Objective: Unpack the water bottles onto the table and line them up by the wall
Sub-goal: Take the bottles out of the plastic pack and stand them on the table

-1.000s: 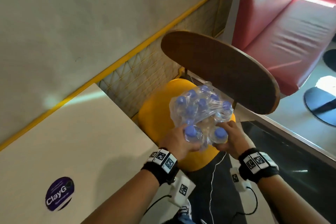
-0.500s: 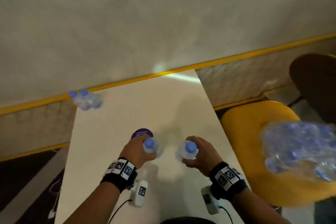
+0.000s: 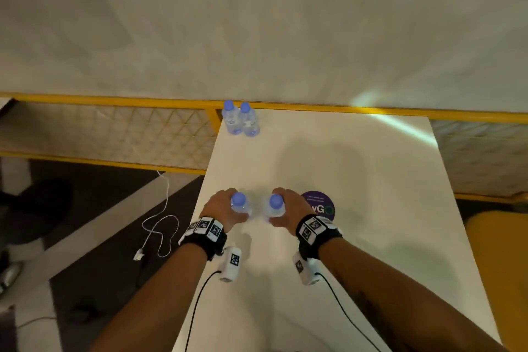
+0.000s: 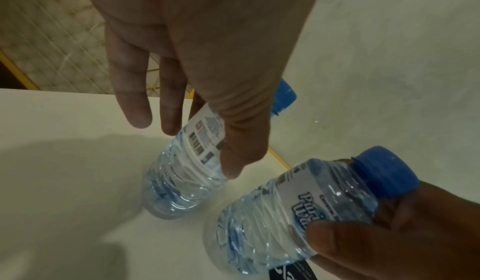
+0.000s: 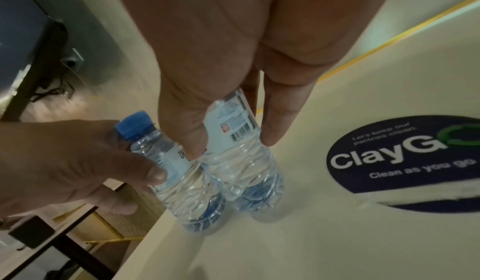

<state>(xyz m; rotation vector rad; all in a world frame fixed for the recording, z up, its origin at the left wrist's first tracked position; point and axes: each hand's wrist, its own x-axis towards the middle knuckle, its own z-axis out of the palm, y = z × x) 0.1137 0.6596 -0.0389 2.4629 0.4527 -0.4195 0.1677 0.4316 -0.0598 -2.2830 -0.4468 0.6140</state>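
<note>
Two small clear water bottles with blue caps are in my hands over the near left part of the white table [image 3: 357, 180]. My left hand [image 3: 228, 204] grips the left bottle [image 3: 239, 204] [image 4: 187, 161] round its label. My right hand [image 3: 287, 206] grips the right bottle [image 3: 275, 205] [image 5: 244, 161] the same way. Both are upright and side by side, their bases at or just above the tabletop. Two more bottles [image 3: 240, 120] stand together at the table's far left corner, against the wall. The shrink-wrapped pack is out of view.
A round dark ClayGo sticker [image 3: 321, 206] [image 5: 402, 157] lies on the table just right of my right hand. The table's left edge is close to the left bottle. A yellow rail [image 3: 114, 100] runs along the wall. A yellow chair [image 3: 500, 251] stands to the right, and a white cable [image 3: 160, 226] lies on the floor to the left.
Each hand pulled one bottle out of the pack on the yellow chair and carried it left to the table. The view swung with them, and the pack left the frame.
</note>
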